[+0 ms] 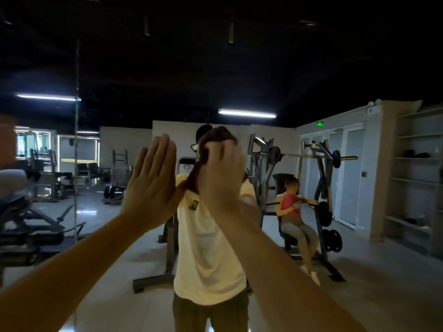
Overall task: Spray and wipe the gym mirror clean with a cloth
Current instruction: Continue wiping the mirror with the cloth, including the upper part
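Two bare forearms rise from the lower edge of view toward the mirror [275,75]. The right hand [223,173] has its fingers curled tight round a dark red-brown cloth [217,135], bunched in the fist and apparently pressed to the glass, well right of the mirror's vertical seam [76,149]. A fist grip probably puts weight behind each wiping stroke. The left hand [153,185] is raised beside it, fingers [163,152] straight and close together, gripping nothing, palm toward the glass. It likely braces the body, though contact cannot be confirmed. Both wrists are cocked back and the arms nearly straight. No spray bottle shows, so the wiping stage seems under way. The glass reflects a cream T-shirt [208,248] and a seated gym user [291,207].
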The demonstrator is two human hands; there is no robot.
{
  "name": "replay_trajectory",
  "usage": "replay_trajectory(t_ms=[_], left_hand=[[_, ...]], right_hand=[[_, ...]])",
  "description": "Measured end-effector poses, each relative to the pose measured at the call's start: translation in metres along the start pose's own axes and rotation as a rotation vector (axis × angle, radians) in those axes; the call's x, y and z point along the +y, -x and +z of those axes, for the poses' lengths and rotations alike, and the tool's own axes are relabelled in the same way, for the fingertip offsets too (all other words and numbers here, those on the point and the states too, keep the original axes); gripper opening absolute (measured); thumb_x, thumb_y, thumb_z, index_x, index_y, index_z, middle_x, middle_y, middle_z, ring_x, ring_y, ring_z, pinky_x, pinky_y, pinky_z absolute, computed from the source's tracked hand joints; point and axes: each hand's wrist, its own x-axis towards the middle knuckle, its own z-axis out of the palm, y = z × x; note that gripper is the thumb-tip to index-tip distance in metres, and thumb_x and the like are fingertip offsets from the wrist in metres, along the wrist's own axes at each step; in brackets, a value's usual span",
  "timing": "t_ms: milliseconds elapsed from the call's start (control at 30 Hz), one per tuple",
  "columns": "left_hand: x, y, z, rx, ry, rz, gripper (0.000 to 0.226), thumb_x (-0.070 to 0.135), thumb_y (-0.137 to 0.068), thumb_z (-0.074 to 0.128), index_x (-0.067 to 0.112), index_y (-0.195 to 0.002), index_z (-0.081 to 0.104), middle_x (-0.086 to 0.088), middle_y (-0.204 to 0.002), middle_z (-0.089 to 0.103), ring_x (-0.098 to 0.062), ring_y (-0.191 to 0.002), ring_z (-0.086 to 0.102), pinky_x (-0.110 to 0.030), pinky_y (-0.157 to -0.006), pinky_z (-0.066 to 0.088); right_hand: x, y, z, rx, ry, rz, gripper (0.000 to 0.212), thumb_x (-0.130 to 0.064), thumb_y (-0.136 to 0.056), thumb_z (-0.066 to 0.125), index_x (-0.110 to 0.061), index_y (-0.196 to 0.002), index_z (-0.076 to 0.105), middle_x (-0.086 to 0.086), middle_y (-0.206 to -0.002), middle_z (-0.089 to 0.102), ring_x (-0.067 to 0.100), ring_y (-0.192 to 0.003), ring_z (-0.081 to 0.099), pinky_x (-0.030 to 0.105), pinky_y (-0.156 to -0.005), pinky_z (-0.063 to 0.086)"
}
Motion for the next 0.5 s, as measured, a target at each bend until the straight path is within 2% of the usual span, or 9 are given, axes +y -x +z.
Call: replay_trajectory(t_ms=[67, 133, 200, 300, 400, 500], left_hand=[[-0.008, 0.007, -0.007, 0.008, 0.002, 0.054, 0.09, 0.052, -0.102, 0.046, -0.001, -0.165, 0.008, -0.021, -0.174, 0.001, -0.034, -0.162, 0.001, -0.056, -0.131, 0.009], [-0.006, 0.022, -0.012, 0.047, 0.034, 0.057, 0.08, 0.043, -0.104, 0.043, -0.002, -0.164, 0.016, -0.022, -0.173, 0.008, -0.035, -0.162, 0.007, -0.058, -0.13, 0.012], [0.003, 0.042, -0.014, 0.048, 0.055, 0.026, 0.079, 0.043, -0.104, 0.044, -0.002, -0.164, 0.018, -0.022, -0.173, 0.009, -0.038, -0.161, 0.009, -0.062, -0.128, 0.014], [0.017, 0.067, -0.004, 0.005, 0.054, -0.015, 0.084, 0.046, -0.102, 0.049, -0.002, -0.164, 0.017, -0.022, -0.173, 0.008, -0.039, -0.161, 0.009, -0.066, -0.125, 0.019], [0.028, 0.078, 0.008, -0.015, 0.057, -0.047, 0.089, 0.054, -0.102, 0.044, -0.002, -0.164, 0.013, -0.022, -0.174, 0.005, -0.038, -0.161, 0.007, -0.063, -0.127, 0.017], [0.036, 0.077, 0.015, -0.029, 0.032, -0.092, 0.099, 0.065, -0.1, 0.039, -0.003, -0.164, 0.009, -0.022, -0.174, 0.001, -0.038, -0.161, 0.002, -0.06, -0.129, 0.011]], right_hand=[[-0.004, 0.014, 0.009, -0.072, -0.008, -0.197, 0.03, -0.026, -0.087, 0.073, -0.013, -0.111, 0.063, 0.012, -0.111, 0.063, 0.03, -0.104, 0.058, 0.044, -0.094, 0.049], [0.016, 0.023, 0.002, -0.164, 0.029, -0.416, 0.037, -0.026, -0.083, 0.08, -0.013, -0.113, 0.063, 0.013, -0.111, 0.062, 0.032, -0.104, 0.058, 0.046, -0.094, 0.05], [0.049, 0.026, -0.017, -0.223, 0.088, -0.515, 0.05, -0.025, -0.075, 0.086, -0.014, -0.116, 0.059, 0.013, -0.114, 0.059, 0.033, -0.107, 0.057, 0.049, -0.096, 0.05], [0.114, 0.022, -0.049, -0.149, 0.188, -0.315, 0.062, -0.022, -0.067, 0.088, -0.014, -0.119, 0.055, 0.016, -0.12, 0.054, 0.034, -0.112, 0.049, 0.052, -0.096, 0.05], [0.17, 0.014, -0.075, -0.019, 0.229, -0.016, 0.049, -0.008, -0.075, 0.074, -0.008, -0.12, 0.057, 0.026, -0.124, 0.056, 0.046, -0.116, 0.053, 0.06, -0.1, 0.046], [0.173, 0.012, -0.072, 0.129, 0.212, 0.232, 0.042, -0.006, -0.085, 0.054, -0.012, -0.126, 0.05, 0.026, -0.131, 0.053, 0.045, -0.125, 0.049, 0.059, -0.107, 0.042]])
